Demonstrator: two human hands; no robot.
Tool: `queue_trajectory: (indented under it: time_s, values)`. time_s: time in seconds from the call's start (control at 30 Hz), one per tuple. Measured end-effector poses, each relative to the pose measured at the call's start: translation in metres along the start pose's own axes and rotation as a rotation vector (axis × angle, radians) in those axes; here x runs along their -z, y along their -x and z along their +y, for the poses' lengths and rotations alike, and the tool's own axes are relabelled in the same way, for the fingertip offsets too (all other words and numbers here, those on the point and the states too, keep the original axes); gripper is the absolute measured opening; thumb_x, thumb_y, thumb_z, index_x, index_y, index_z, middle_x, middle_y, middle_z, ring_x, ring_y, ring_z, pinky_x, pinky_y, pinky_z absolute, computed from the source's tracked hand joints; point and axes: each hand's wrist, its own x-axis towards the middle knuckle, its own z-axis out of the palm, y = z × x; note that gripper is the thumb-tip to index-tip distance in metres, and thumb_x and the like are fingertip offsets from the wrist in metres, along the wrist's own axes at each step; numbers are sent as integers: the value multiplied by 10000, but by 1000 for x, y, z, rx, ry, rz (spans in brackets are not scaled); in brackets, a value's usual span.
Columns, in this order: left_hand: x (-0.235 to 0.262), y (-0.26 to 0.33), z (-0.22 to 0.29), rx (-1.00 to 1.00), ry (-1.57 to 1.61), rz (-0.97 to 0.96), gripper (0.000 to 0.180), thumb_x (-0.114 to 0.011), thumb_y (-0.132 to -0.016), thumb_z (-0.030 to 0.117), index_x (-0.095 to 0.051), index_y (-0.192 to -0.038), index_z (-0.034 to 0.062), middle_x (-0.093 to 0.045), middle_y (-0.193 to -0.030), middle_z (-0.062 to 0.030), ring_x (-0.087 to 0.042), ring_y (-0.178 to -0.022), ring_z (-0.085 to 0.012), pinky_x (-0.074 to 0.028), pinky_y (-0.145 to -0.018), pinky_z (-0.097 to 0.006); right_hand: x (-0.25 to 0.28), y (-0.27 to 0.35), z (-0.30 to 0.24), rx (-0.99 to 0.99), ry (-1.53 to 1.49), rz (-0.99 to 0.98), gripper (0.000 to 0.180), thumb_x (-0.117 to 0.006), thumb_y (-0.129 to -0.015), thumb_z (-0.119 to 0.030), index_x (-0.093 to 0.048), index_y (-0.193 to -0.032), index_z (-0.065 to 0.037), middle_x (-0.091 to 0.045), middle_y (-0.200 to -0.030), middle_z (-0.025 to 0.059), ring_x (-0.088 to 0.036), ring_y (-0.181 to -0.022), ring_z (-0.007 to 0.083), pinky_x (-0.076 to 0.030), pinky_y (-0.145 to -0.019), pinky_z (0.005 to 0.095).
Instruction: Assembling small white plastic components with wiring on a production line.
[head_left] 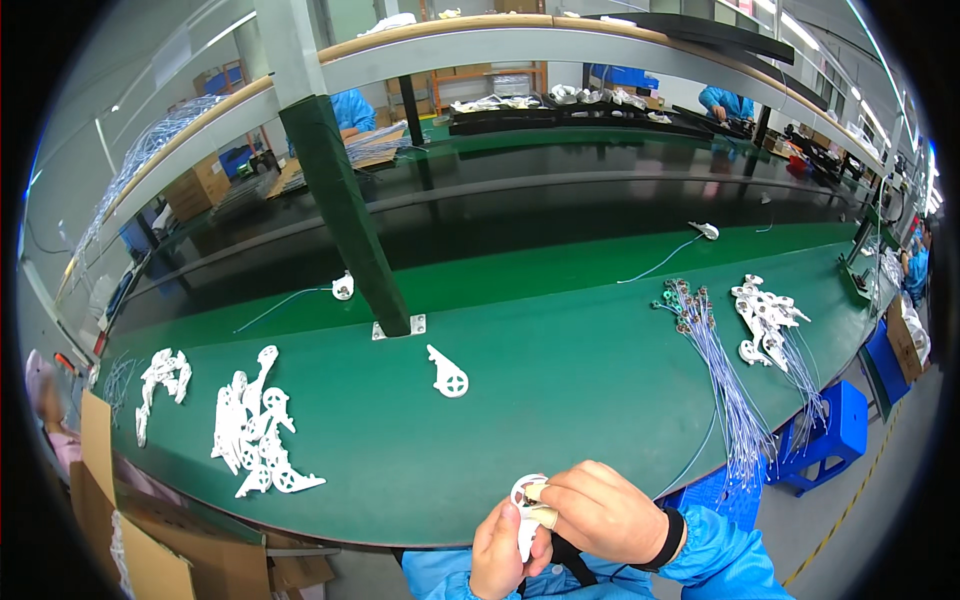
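Note:
At the near table edge, my left hand [503, 555] is closed round a white plastic part [526, 535] with a ring-shaped end. My right hand [608, 512] bends over that ring, its fingertips in pale yellow finger covers and pressed together there. Something small and dark shows inside the ring, mostly hidden by the fingers. A thin blue wire [700, 452] curves from beside my right hand toward a bundle of wires [728, 400] with small metal ends. Ahead of my hands lies a single white part [450, 378] with a spoked wheel-like end.
White parts are heaped at left [255, 430], with a smaller pile [163, 378] beyond. More parts with wires [765, 315] lie at right. A green post [345, 215] rises from the table. Beside it is a wired part [343, 287]. A blue stool [825, 435] stands right; cardboard boxes [150, 560] stand left.

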Motion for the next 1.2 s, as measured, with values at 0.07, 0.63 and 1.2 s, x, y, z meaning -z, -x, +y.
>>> queue_trajectory:
  time_s: [0.07, 0.63, 1.2]
  values:
    - [1, -1, 0, 5, -5, -9, 424, -292, -982, 399, -478, -1038, 22, -442, -556, -42, -362, -363, -104, -289, -328, -217, 4, -3, -2, 12, -3, 25, 304, -689, -704, -39, -585, -988, -8, -585, -881, 91, -566, -748, 242, -468, -664, 318]
    - [9, -10, 0, -85, 14, 29, 386, -296, -996, 352, -492, -1043, 23, -426, -531, -16, -339, -362, -81, -256, -317, -210, -22, -21, -3, 33, 115, 17, 300, -637, -633, 35, -600, -925, -19, -582, -911, 97, -570, -720, 237, -486, -619, 299]
    - [12, -11, -4, -318, -106, 131, 362, -302, -1001, 275, -492, -1135, -3, -431, -546, 33, -350, -388, -38, -256, -348, -176, -48, -28, -6, -83, 27, 82, 259, -643, -640, 57, -574, -884, 4, -608, -827, 116, -588, -690, 277, -488, -612, 329]
